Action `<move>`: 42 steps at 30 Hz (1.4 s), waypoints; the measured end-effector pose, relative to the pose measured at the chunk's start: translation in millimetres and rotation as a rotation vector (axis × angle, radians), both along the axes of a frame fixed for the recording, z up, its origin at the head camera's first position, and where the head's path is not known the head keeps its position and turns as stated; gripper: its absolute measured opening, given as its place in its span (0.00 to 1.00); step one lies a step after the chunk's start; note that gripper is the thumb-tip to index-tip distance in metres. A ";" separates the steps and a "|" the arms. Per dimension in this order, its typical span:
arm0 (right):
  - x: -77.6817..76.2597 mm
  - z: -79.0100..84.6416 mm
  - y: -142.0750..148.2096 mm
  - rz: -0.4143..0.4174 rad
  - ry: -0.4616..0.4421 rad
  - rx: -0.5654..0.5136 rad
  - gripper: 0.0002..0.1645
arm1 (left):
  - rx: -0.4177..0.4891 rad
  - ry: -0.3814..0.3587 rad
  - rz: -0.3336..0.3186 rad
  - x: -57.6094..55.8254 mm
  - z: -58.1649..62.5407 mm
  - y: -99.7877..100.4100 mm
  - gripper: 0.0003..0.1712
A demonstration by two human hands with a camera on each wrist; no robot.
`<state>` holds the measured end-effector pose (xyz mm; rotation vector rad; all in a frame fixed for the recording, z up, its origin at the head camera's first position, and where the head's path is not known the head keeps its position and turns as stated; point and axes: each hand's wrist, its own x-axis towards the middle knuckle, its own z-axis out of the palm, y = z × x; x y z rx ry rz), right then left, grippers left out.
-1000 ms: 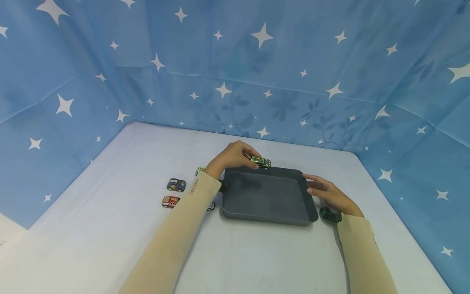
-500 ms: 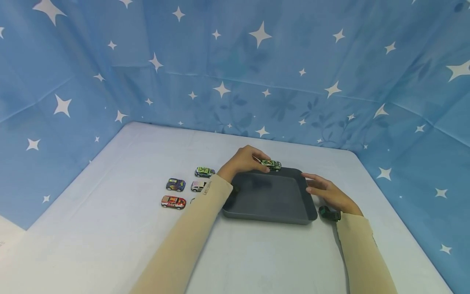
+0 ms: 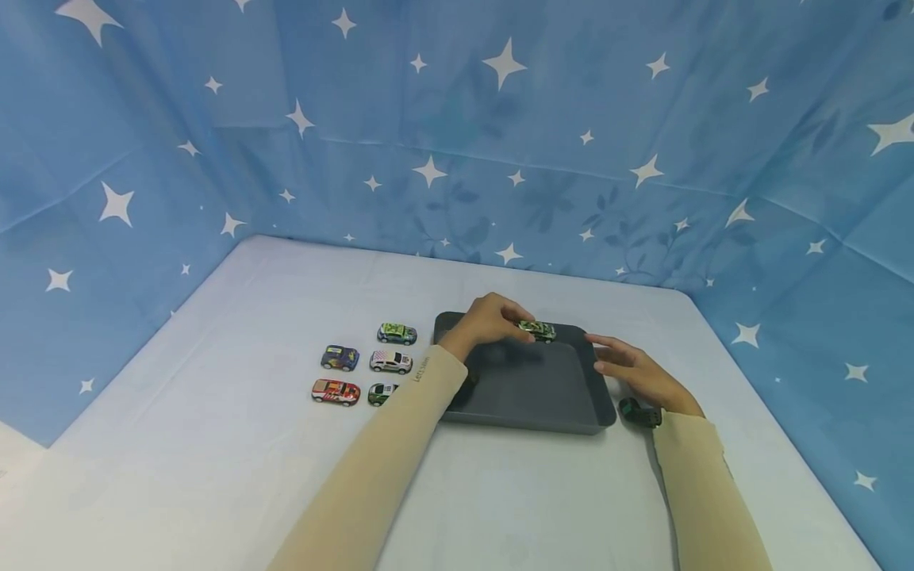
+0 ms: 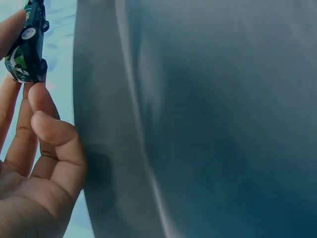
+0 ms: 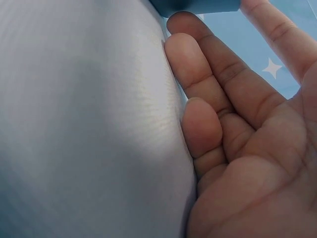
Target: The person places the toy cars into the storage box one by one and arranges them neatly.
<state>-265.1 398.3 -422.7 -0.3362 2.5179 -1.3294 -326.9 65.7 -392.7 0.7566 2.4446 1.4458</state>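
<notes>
My left hand (image 3: 491, 319) pinches a green camouflage toy car (image 3: 540, 331) over the back part of a dark grey rectangular tray (image 3: 531, 388). In the left wrist view the car (image 4: 30, 47) sits between thumb and fingertips, apart from the tray wall. My right hand (image 3: 637, 375) is at the tray's right side, its fingertips touching the wall near the back corner. The right wrist view shows that palm (image 5: 267, 153) with relaxed fingers beside the white tabletop, a bit of the tray (image 5: 203, 5) at their tips. The left forearm hides part of the tray's left side.
Left of the tray stand several toy cars: a green-and-blue one (image 3: 397, 333), a purple one (image 3: 339, 358), a white one (image 3: 391, 362), a red one (image 3: 336, 392) and a partly hidden green-and-white one (image 3: 382, 393). A blue star-patterned curtain (image 3: 457, 143) surrounds the white table (image 3: 178, 444).
My left hand has moved to the right and slightly nearer with the toy car, uncovering cars on the left. My right hand stays at the tray's side.
</notes>
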 end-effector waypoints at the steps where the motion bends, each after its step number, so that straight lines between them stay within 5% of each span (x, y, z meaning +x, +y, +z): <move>1: -0.1 0.1 0.1 0.001 0.000 -0.003 0.43 | -0.005 -0.002 0.005 0.0 -1.3 1.9 0.21; 28: 1.8 -1.0 -0.1 -0.004 -0.008 -0.007 0.43 | -0.206 -0.045 0.157 12.2 -6.2 47.4 0.16; 36: 2.8 1.4 -1.4 -0.005 -0.003 0.003 0.43 | -0.276 -0.048 0.133 12.2 -5.2 52.8 0.15; 42: 3.6 3.1 -1.8 -0.002 -0.002 -0.008 0.42 | -0.219 -0.129 0.103 9.9 -6.1 53.9 0.19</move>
